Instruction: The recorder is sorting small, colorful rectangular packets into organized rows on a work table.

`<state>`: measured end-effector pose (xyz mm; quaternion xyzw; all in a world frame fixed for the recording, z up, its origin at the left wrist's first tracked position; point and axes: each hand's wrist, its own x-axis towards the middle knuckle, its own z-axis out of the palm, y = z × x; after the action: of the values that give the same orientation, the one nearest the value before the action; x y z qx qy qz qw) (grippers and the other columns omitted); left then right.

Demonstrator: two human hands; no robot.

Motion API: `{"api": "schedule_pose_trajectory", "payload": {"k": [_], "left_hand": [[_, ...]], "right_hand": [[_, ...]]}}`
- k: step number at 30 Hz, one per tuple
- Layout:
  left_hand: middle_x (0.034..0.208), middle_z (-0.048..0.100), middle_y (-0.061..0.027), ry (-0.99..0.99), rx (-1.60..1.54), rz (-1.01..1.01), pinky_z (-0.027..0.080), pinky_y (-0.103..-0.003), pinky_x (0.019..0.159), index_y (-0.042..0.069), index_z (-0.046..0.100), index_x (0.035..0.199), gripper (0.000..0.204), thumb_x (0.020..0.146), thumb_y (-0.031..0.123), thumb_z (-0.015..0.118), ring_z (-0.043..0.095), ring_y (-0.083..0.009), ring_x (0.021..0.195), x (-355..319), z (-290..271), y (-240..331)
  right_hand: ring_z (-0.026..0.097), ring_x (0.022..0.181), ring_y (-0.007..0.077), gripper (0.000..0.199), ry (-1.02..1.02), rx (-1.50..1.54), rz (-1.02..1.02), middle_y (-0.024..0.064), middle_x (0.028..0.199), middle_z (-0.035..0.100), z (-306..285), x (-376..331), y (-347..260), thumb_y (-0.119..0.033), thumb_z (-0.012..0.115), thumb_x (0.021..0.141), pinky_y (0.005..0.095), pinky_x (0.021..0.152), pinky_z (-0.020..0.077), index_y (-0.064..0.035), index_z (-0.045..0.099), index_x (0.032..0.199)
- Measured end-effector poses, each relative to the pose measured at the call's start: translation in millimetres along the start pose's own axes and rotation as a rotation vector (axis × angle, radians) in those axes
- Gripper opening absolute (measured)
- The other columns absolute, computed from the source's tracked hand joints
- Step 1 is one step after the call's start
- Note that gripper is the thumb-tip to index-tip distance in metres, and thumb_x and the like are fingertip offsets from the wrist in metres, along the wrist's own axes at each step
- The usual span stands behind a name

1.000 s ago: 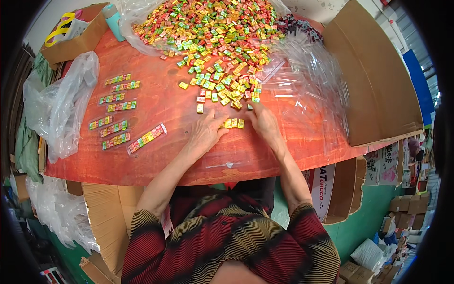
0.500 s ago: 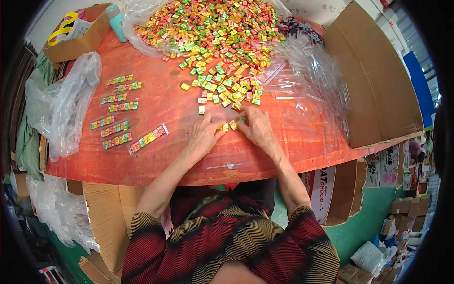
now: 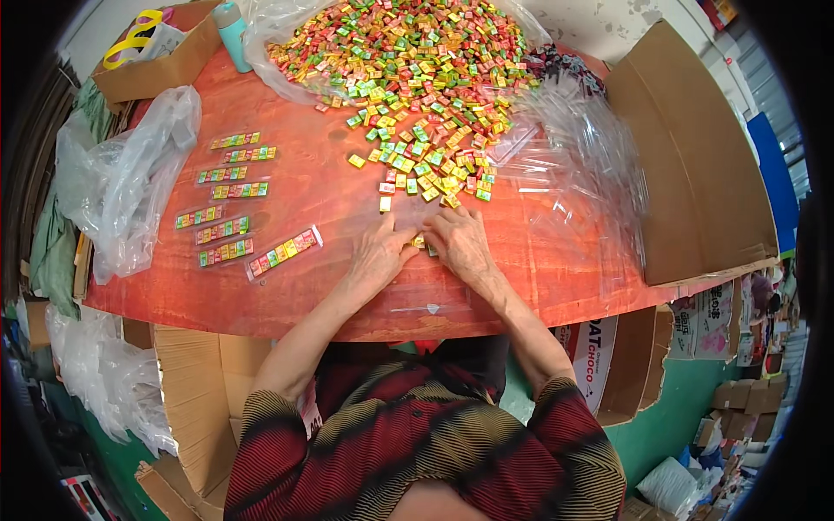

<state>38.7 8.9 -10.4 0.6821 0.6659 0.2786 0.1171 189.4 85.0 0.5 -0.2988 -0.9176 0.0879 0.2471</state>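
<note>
Close together at the middle of the red table (image 3: 313, 195), my two hands bend over a few small wrapped candies (image 3: 419, 242). My left hand (image 3: 379, 250) has its thumb and fingers closed in at the left end of these candies. From the other side, my right hand (image 3: 462, 250) curls its fingers over them and partly hides them. Just beyond my fingertips, loose yellow, green and red candies (image 3: 426, 174) spread out from a big heap (image 3: 400, 61). A clear plastic sleeve (image 3: 430, 309) seems to lie near the table edge, below my hands.
Several filled clear packs (image 3: 285, 252) lie in rows at the left. Empty clear sleeves (image 3: 573, 148) are piled at the right beside a cardboard box (image 3: 695, 156). A crumpled plastic bag (image 3: 130, 182), a turquoise bottle (image 3: 232, 36) and a carton (image 3: 165, 65) stand farther left.
My right hand has drawn in toward my left, and its fingers now cover more of the candies between them. The whole view has shifted slightly.
</note>
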Motion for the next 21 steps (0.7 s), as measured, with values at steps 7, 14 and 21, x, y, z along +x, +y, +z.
{"api": "schedule_pose_trajectory", "payload": {"k": [7, 14, 21], "left_hand": [[0.093, 0.048, -0.0142, -0.028, -0.084, -0.021, 0.045, -0.044, 0.069, 0.009, 0.058, 0.103, 0.037, 0.069, 0.016, 0.069, 0.055, -0.0342, 0.084, 1.1, -6.5, -0.3], [0.097, 0.048, -0.0169, -0.073, -0.144, 0.042, 0.045, -0.043, 0.074, 0.004, 0.052, 0.108, 0.044, 0.068, 0.009, 0.069, 0.053, -0.0361, 0.089, -1.2, -4.6, -14.8], [0.096, 0.048, -0.0181, -0.040, -0.160, -0.025, 0.045, -0.043, 0.073, 0.002, 0.054, 0.100, 0.036, 0.067, 0.007, 0.069, 0.053, -0.0369, 0.089, -1.8, -5.4, -15.4]], "right_hand": [[0.053, 0.082, 0.0259, 0.021, 0.035, 0.059, -0.089, 0.0086, 0.079, 0.056, 16.9, 68.7, -5.2, -0.009, 0.059, 0.068, 0.0372, 0.070, 0.0425, -0.0075, 0.061, 0.089], [0.056, 0.080, 0.0276, 0.020, -0.155, -0.121, -0.261, 0.0102, 0.080, 0.054, 41.9, 81.6, 6.5, -0.012, 0.058, 0.070, 0.0366, 0.067, 0.0463, -0.0050, 0.059, 0.088], [0.058, 0.080, 0.0276, 0.013, -0.204, 0.001, -0.176, 0.0125, 0.081, 0.056, 36.9, 72.7, 17.3, -0.006, 0.053, 0.074, 0.0355, 0.069, 0.0468, -0.0028, 0.055, 0.087]]}}
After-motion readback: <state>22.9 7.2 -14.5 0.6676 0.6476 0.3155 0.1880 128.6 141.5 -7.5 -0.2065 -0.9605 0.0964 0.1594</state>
